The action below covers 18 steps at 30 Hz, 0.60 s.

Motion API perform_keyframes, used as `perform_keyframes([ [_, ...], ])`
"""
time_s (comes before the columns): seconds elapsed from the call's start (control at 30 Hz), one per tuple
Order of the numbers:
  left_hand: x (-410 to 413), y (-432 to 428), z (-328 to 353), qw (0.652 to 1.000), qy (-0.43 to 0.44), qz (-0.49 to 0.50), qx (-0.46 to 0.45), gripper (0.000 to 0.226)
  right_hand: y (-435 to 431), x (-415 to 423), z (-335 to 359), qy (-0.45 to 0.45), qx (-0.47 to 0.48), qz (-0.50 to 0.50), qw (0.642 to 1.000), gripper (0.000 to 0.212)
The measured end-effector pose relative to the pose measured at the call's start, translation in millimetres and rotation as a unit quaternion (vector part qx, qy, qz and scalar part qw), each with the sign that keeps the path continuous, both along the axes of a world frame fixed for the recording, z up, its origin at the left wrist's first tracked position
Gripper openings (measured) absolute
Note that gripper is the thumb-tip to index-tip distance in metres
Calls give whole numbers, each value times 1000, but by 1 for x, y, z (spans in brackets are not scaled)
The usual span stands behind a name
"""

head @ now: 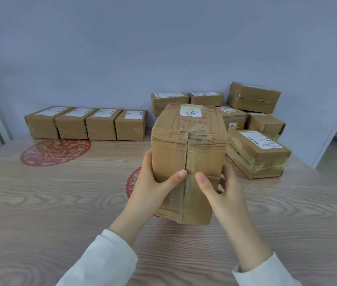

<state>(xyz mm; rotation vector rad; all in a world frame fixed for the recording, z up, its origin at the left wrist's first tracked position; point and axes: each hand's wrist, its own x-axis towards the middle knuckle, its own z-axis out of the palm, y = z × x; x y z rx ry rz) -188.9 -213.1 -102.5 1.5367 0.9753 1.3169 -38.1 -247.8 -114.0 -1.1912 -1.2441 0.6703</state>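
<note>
Head: box (188,153) held between left grip (149,188), right grip (225,193) (thumbs on front).

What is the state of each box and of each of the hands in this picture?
Held box, upright on end between both hands, worn, tape on its seam torn.
Left hand, grips the box's left side, thumb on front.
Right hand, grips the right side, thumb on front.
Row of four boxes, taped shut, labels up, side by side.
Pile of boxes, loosely stacked, top one tilted.

Arms forward, left grip (153,187) and right grip (226,191) level, thumbs inward, fingers apparently curled.
</note>
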Motion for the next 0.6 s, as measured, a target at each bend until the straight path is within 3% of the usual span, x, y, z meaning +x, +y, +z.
perform_keyframes([
  [0.17, -3, 1, -3, 999, -36, -4, -30, 53, 2, 5, -1, -40, -8, -7, 999, 97],
  [0.3, -5, 1, -2, 999, -36, -13, -36, 55, 3, 9, 6, -44, -3, -9, 999, 101],
  [0.5, -15, 6, 4, 996, 59, -55, -29, 67, 3, 14, 22, -46, 64, 11, 997, 105],
  [0.6, -19, 10, 10, 991, 111, -75, -11, 61, 3, 14, 18, -77, 91, -18, 993, 110],
])
